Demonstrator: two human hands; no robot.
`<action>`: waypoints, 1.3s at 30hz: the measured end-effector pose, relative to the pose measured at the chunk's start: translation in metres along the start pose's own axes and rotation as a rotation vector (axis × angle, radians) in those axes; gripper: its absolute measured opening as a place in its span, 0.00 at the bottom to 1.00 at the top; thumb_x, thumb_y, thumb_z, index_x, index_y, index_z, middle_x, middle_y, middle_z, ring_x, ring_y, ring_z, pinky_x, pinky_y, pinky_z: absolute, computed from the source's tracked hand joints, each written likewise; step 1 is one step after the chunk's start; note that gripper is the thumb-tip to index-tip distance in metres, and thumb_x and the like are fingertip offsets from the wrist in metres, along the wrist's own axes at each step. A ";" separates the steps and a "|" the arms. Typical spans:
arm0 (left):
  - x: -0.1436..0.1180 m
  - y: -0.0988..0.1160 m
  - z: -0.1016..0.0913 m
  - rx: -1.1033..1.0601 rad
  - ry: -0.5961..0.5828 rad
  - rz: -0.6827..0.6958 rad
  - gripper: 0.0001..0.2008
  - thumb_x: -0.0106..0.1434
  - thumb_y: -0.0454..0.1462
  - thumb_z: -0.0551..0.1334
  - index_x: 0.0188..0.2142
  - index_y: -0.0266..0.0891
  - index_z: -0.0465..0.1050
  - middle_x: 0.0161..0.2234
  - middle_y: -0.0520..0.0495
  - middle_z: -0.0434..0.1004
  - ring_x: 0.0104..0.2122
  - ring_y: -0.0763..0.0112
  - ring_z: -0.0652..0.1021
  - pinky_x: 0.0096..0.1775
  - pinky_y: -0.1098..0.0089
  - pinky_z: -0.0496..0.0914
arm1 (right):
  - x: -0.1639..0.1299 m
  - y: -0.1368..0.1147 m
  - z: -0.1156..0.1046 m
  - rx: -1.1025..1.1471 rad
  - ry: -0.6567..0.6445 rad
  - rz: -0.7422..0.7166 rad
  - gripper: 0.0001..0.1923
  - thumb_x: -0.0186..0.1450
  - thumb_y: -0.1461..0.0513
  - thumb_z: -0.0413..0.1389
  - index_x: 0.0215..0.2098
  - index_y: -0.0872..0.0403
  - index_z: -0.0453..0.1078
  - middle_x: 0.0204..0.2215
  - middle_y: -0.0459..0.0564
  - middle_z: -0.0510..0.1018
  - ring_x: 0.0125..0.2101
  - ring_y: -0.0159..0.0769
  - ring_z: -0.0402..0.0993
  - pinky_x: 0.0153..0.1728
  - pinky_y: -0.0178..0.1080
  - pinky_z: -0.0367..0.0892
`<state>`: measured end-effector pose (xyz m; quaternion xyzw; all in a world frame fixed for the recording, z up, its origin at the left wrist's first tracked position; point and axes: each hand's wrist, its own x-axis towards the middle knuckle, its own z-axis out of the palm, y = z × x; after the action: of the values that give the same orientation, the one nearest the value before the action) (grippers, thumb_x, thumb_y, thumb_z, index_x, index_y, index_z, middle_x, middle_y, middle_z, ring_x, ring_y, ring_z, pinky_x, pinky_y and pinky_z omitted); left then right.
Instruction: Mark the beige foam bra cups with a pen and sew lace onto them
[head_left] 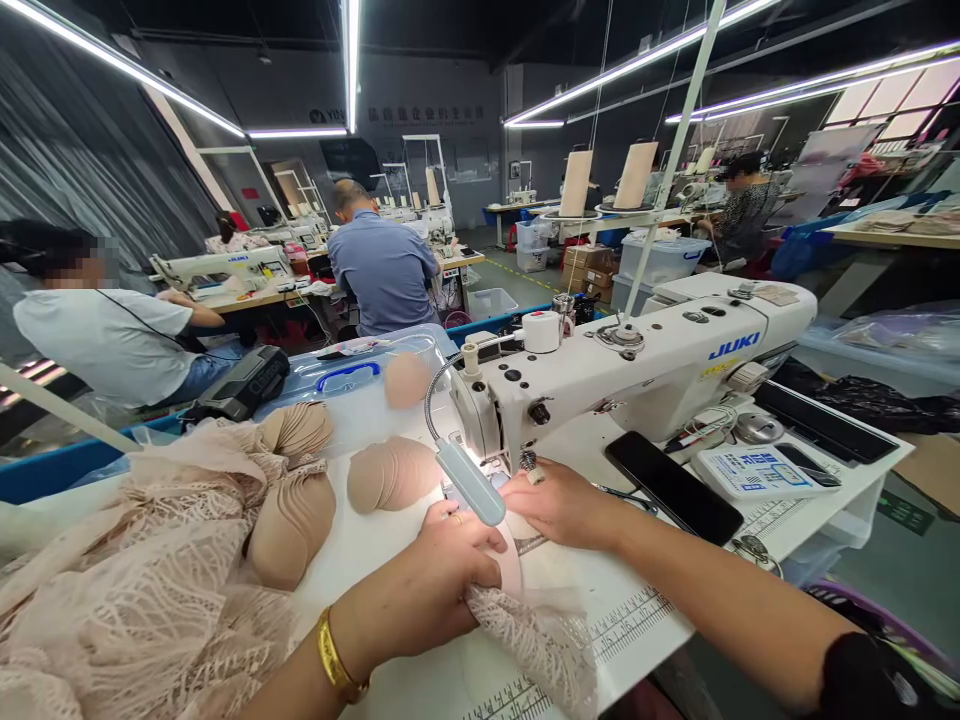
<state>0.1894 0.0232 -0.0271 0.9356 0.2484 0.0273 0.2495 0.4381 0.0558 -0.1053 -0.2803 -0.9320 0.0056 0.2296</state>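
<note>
My left hand [450, 565], with a gold bangle at the wrist, is closed round a beige lace piece [529, 640] on the sewing machine bed. A pale bra cup [511, 565] shows beside its fingers, with the lace trailing toward me. Close under the machine head, my right hand [559, 505] has its fingers bent together on the work by the needle area. A small grey lamp [471, 482] hides some fingertips and the stitching spot. The white sewing machine [600, 375] stands over both hands.
Stacked beige bra cups [394, 473] and a heap of lace [150, 570] lie left. A black phone [673, 487], a white-blue box [754, 470] and cables lie right. Behind is a clear plastic bin [352, 385]; several people sit at other machines.
</note>
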 end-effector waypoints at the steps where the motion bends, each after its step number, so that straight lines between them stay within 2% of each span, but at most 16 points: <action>1: 0.000 0.000 0.000 -0.006 0.004 -0.001 0.09 0.61 0.29 0.66 0.27 0.42 0.74 0.49 0.50 0.79 0.50 0.58 0.75 0.53 0.60 0.57 | 0.000 0.000 0.001 -0.004 0.005 0.011 0.16 0.68 0.73 0.51 0.41 0.51 0.76 0.34 0.49 0.82 0.39 0.40 0.72 0.44 0.41 0.64; 7: 0.000 -0.005 0.000 -0.024 0.046 0.016 0.09 0.61 0.29 0.66 0.26 0.42 0.75 0.49 0.49 0.80 0.49 0.58 0.77 0.52 0.60 0.58 | 0.000 0.001 0.003 -0.017 0.033 0.056 0.17 0.67 0.74 0.52 0.44 0.51 0.77 0.37 0.50 0.83 0.40 0.41 0.73 0.46 0.41 0.65; 12: 0.000 -0.007 0.002 0.004 0.024 0.015 0.08 0.61 0.31 0.67 0.27 0.42 0.75 0.50 0.49 0.79 0.50 0.56 0.77 0.53 0.59 0.56 | -0.001 0.000 0.002 -0.003 0.028 0.060 0.17 0.67 0.74 0.51 0.45 0.52 0.77 0.36 0.51 0.82 0.40 0.42 0.73 0.47 0.42 0.65; 20: -0.001 -0.009 0.003 0.007 0.054 0.016 0.08 0.59 0.29 0.67 0.26 0.42 0.76 0.50 0.49 0.80 0.48 0.59 0.77 0.51 0.61 0.58 | -0.001 -0.001 0.001 0.002 0.024 0.072 0.16 0.67 0.74 0.51 0.41 0.52 0.76 0.33 0.50 0.79 0.38 0.41 0.70 0.42 0.40 0.63; 25: 0.001 -0.010 0.001 0.004 0.083 0.009 0.10 0.60 0.28 0.64 0.24 0.41 0.73 0.42 0.49 0.80 0.45 0.62 0.76 0.47 0.63 0.59 | -0.003 -0.002 0.001 0.007 0.019 0.075 0.14 0.67 0.74 0.50 0.36 0.52 0.74 0.32 0.49 0.77 0.36 0.41 0.67 0.40 0.40 0.62; 29: 0.003 -0.015 0.000 0.045 0.110 -0.011 0.11 0.61 0.29 0.63 0.23 0.40 0.71 0.36 0.50 0.77 0.38 0.65 0.73 0.44 0.64 0.57 | -0.004 -0.004 0.000 0.020 0.034 0.085 0.15 0.67 0.74 0.50 0.38 0.52 0.75 0.33 0.51 0.78 0.40 0.43 0.68 0.43 0.41 0.64; 34: 0.004 -0.023 -0.001 0.090 0.103 -0.058 0.12 0.61 0.29 0.61 0.22 0.38 0.64 0.32 0.53 0.73 0.36 0.68 0.71 0.45 0.63 0.56 | -0.005 -0.005 -0.001 0.045 0.024 0.079 0.17 0.66 0.74 0.49 0.42 0.52 0.75 0.33 0.51 0.79 0.40 0.43 0.69 0.44 0.43 0.65; 39: 0.005 -0.025 -0.002 0.100 0.143 -0.031 0.12 0.58 0.26 0.61 0.22 0.38 0.61 0.30 0.55 0.71 0.33 0.71 0.70 0.47 0.62 0.55 | -0.005 -0.005 -0.002 0.065 0.020 0.024 0.16 0.67 0.74 0.48 0.41 0.52 0.75 0.33 0.50 0.80 0.37 0.41 0.68 0.42 0.42 0.63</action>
<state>0.1817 0.0454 -0.0374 0.9386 0.2811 0.0775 0.1844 0.4397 0.0489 -0.1047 -0.2837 -0.9256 0.0359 0.2479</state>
